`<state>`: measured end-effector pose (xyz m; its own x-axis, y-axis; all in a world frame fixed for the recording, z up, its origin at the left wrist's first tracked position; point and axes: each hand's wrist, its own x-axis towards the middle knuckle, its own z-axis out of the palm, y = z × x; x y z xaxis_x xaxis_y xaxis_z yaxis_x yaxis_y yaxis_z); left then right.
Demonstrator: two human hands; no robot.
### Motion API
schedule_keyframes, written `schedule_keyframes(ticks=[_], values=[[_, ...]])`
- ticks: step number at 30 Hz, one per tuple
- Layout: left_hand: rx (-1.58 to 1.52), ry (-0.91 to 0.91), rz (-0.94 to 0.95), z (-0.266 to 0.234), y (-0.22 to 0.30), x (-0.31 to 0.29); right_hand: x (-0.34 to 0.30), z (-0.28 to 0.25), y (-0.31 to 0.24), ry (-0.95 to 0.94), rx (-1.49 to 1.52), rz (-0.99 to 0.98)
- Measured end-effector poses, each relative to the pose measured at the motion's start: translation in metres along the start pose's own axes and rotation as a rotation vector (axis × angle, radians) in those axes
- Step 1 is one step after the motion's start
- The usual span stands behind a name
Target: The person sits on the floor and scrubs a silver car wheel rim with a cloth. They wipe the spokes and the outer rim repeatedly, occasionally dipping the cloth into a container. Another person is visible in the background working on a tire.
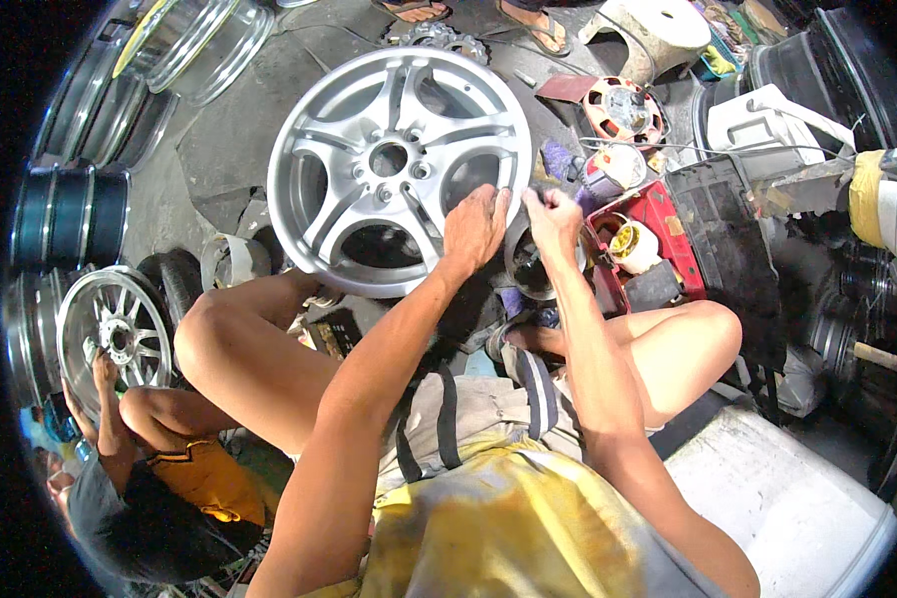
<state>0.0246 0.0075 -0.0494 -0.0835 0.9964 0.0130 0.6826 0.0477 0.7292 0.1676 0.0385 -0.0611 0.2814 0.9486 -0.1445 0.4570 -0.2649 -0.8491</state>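
Note:
A silver alloy wheel rim (400,171) with paired spokes lies tilted in front of me. My left hand (476,227) rests on its near right edge, fingers pressed together against the outer lip. Just right of that edge is my right hand (555,221), thumb and fingers pinched together beside the lip. Whatever sits in that pinch is too small or hidden to make out. Beneath the right hand, a round dark-centred part (530,261) is partly covered by my arm.
A red tray (680,239) holding a white cup (640,242) is at right, near an orange-framed round device (623,110) and a white stool (648,35). At lower left a co-worker handles another rim (120,339). Stacked rims (70,214) line the left. Someone's sandalled feet (417,12) show at the top.

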Motion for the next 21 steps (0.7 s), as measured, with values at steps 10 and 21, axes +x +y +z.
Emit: schedule_keyframes(ticks=[10, 21], values=[[0.046, -0.020, -0.046, -0.003, 0.004, 0.002, -0.002, 0.010, 0.001, 0.128, 0.096, -0.120], [0.044, -0.030, -0.042, -0.005, 0.007, 0.002, -0.008, 0.008, 0.007, -0.152, 0.655, 0.235]])
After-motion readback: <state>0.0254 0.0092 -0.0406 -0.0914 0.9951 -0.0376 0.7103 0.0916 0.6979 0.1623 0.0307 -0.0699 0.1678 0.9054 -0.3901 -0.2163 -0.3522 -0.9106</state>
